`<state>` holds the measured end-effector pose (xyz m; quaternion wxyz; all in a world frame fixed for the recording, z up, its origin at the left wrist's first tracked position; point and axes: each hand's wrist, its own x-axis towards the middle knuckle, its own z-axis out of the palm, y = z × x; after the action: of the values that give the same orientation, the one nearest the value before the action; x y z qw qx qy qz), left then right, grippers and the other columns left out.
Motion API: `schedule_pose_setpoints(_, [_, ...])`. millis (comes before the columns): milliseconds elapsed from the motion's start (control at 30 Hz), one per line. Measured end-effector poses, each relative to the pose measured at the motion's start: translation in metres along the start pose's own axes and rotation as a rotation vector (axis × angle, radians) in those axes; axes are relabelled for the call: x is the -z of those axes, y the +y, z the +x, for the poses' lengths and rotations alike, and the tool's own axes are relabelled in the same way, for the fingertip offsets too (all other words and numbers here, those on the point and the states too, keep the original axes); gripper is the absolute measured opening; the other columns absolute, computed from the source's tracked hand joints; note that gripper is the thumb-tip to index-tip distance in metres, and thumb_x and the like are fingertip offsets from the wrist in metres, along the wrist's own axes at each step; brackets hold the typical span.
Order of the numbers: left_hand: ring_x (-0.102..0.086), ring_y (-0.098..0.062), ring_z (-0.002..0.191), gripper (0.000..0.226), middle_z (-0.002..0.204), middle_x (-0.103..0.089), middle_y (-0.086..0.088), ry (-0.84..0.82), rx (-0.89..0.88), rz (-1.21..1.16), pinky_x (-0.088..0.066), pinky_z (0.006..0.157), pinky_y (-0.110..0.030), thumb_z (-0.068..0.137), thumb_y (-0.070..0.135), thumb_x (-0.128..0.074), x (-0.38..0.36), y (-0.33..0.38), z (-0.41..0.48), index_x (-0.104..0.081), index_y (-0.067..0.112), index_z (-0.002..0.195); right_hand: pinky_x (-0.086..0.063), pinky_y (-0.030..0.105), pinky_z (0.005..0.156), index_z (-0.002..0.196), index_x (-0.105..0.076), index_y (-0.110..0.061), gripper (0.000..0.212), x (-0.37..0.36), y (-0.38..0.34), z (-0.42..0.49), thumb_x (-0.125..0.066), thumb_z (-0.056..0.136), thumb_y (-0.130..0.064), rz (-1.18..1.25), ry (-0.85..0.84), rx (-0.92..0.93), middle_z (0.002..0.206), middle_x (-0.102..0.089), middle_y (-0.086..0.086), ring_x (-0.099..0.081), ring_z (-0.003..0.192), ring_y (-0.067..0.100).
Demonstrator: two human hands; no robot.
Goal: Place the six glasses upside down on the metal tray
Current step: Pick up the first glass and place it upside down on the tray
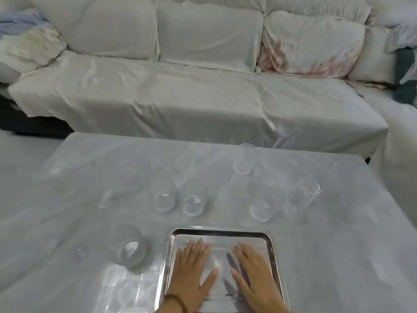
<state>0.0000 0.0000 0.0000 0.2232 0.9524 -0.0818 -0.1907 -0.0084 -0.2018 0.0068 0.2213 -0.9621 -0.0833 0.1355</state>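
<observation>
Six clear glasses stand on the covered table (90,172), off the metal tray (268,239); leftmost glass (132,247) just beside its left rim. Left hand (191,276) flat, fingers spread, on tray floor, grasping nothing. Right hand (255,279) likewise flat, empty.

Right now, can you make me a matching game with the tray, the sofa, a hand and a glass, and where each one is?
Things:
1. metal tray
2. sofa
3. left hand
4. glass nearest the tray's left side

Places or states:
A. behind the table, draped in pale cloth
B. lying flat, palm down, inside the tray
C. on the table at the near edge, with no glass on it
D. on the table beside the tray, not on it

Pairs: 1-C, 2-A, 3-B, 4-D
</observation>
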Motion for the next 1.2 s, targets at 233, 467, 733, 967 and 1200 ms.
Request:
schedule_pose_setpoints(233, [0.013, -0.017, 0.144, 0.064, 0.138, -0.052, 0.002, 0.217, -0.13, 0.318, -0.009, 0.105, -0.039, 0.089, 0.064, -0.017, -0.038, -0.027, 0.013, -0.054, 0.031, 0.129, 0.014, 0.021, 0.114, 0.146, 0.001, -0.037, 0.068, -0.037, 0.03, 0.006, -0.015, 0.086, -0.065, -0.188, 0.034, 0.044, 0.157, 0.013, -0.007, 0.019, 0.145, 0.016])
schedule_pose_setpoints(467, [0.039, -0.011, 0.132, 0.07, 0.145, 0.033, 0.019, 0.205, -0.108, 0.162, 0.035, 0.103, -0.032, 0.07, 0.079, 0.011, -0.052, -0.037, 0.02, 0.021, 0.05, 0.132, 0.027, 0.021, 0.11, 0.138, 0.02, -0.051, 0.066, -0.052, 0.045, 0.01, -0.012, 0.085, -0.072, -0.234, 0.082, 0.057, 0.15, 0.028, -0.024, 0.034, 0.137, 0.001])
schedule_pose_setpoints(733, [0.024, -0.014, 0.14, 0.077, 0.156, 0.018, 0.01, 0.228, -0.126, 0.231, 0.02, 0.112, -0.039, 0.08, 0.074, -0.008, -0.057, -0.04, 0.021, 0.005, 0.038, 0.147, 0.018, 0.028, 0.115, 0.149, 0.003, -0.042, 0.069, -0.053, 0.047, 0.005, -0.017, 0.088, -0.069, -0.229, 0.116, 0.095, 0.16, 0.013, -0.015, 0.024, 0.143, 0.007])
schedule_pose_setpoints(967, [0.014, -0.018, 0.145, 0.073, 0.159, 0.008, 0.004, 0.158, -0.141, 0.273, 0.012, 0.115, -0.039, 0.087, 0.067, -0.021, -0.044, -0.033, 0.007, -0.001, 0.032, 0.149, 0.011, 0.032, 0.118, 0.151, -0.006, -0.037, 0.065, -0.052, 0.041, -0.005, -0.027, 0.094, -0.06, -0.2, 0.102, 0.101, 0.162, 0.005, -0.009, 0.016, 0.146, 0.01])
schedule_pose_setpoints(1200, [-0.006, -0.019, 0.146, 0.077, 0.158, -0.016, 0.002, 0.645, -0.187, 0.315, 0.007, 0.116, -0.035, 0.081, 0.069, -0.03, 0.037, -0.061, -0.024, -0.018, 0.03, 0.146, -0.007, 0.028, 0.117, 0.148, -0.027, -0.031, 0.056, -0.039, -0.002, 0.005, -0.042, 0.096, -0.047, 0.074, 0.16, 0.146, 0.161, -0.014, -0.008, -0.01, 0.148, 0.012])
